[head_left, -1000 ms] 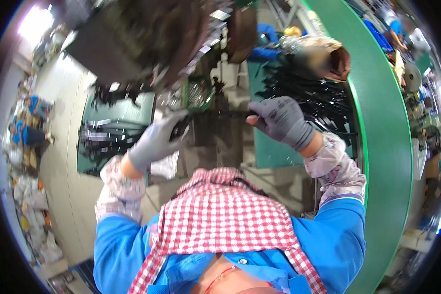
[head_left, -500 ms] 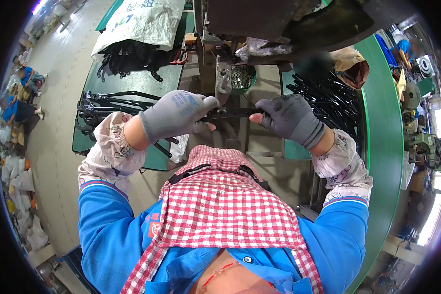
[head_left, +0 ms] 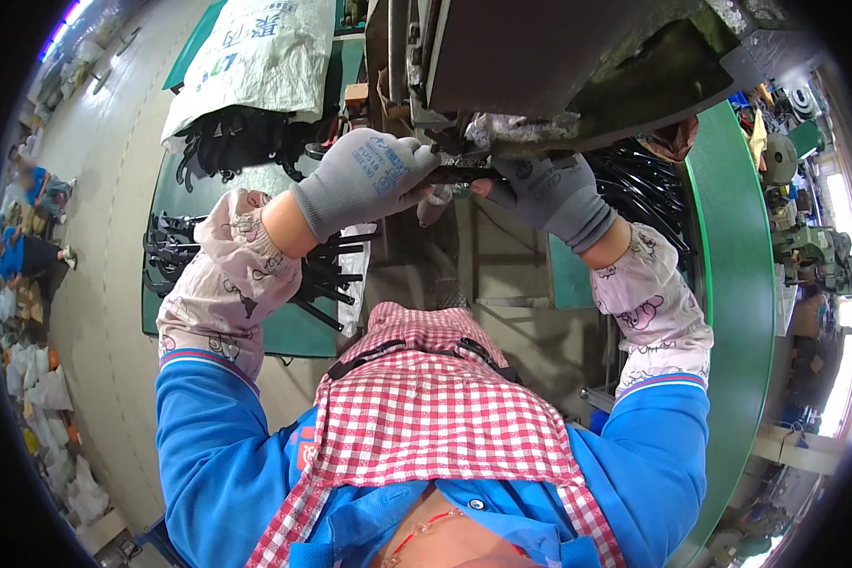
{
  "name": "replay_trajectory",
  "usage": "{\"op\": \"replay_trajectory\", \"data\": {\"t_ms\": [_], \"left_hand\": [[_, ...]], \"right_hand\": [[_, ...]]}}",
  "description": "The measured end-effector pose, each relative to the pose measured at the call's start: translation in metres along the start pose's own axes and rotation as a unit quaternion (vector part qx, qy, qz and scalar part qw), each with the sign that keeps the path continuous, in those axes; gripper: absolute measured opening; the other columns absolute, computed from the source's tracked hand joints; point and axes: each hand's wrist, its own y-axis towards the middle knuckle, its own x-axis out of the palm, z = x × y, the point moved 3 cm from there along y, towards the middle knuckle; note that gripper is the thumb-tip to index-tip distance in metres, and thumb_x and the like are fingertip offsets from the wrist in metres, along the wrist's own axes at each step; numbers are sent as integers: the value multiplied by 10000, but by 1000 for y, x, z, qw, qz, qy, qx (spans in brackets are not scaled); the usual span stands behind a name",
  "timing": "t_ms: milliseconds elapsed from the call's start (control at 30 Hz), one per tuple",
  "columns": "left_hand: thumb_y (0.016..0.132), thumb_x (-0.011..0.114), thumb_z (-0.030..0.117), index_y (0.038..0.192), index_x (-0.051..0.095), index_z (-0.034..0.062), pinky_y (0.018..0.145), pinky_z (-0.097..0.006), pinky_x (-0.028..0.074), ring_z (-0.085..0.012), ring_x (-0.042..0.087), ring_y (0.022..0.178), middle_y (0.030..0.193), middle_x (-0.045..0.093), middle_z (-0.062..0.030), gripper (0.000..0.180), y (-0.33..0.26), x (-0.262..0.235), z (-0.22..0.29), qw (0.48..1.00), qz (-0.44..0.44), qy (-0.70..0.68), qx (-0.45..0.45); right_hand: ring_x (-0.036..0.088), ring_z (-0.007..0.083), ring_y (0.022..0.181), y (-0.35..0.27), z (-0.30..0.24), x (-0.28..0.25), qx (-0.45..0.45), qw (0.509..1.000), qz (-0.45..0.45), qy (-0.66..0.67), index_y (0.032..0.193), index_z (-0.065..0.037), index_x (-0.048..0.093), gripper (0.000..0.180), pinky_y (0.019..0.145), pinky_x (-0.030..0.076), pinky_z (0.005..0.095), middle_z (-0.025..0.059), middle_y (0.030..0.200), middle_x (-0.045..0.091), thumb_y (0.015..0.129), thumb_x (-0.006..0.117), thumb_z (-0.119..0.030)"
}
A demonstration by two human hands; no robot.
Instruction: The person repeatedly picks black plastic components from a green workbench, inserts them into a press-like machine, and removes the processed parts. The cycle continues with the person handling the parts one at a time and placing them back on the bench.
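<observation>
Between my gloved hands lies a slim black bar [head_left: 459, 174], level and close to the front of a dark machine [head_left: 530, 66]. My left hand [head_left: 367, 180] is closed on the bar's left end. The fingers of my right hand [head_left: 549, 194] wrap its other end, the bare thumb tip pressed near it. Both gloves are grey, with some fingertips uncovered. The machine's lower parts just beyond the bar are partly hidden by my hands, so I cannot tell whether the bar touches them.
On the left green table are black metal parts [head_left: 170, 251] and a white woven sack [head_left: 260, 71] with black pieces spilling out. Many black rods [head_left: 639, 194] lie at the right beside a green table edge [head_left: 738, 275]. Two people [head_left: 30, 222] are far off at the left.
Both hands have moved forward with the bar, nearer the machine and closer together. The view has shifted, so the machine fills more of the upper part.
</observation>
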Motion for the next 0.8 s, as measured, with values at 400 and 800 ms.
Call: {"op": "replay_trajectory", "data": {"t_ms": [400,800], "left_hand": [[882,613,403,1298,592,122,908,-440,511,-297,649,1033,1016,694,-94,503,33,39,-31,955,-294,-46,12],[809,694,296,1188,625,68,1091,-522,342,-332,577,1149,1230,576,-157,448,20,41,-20,994,43,40,-93]], "right_hand": [[652,401,847,-15,21,84,250,711,-476,453,1037,-73,642,601,758,511,453,187,873,681,992,398,-621],[524,68,715,-28,8,74,238,627,-396,627,1144,-44,681,385,648,446,240,-49,794,572,1023,527,-376]]}}
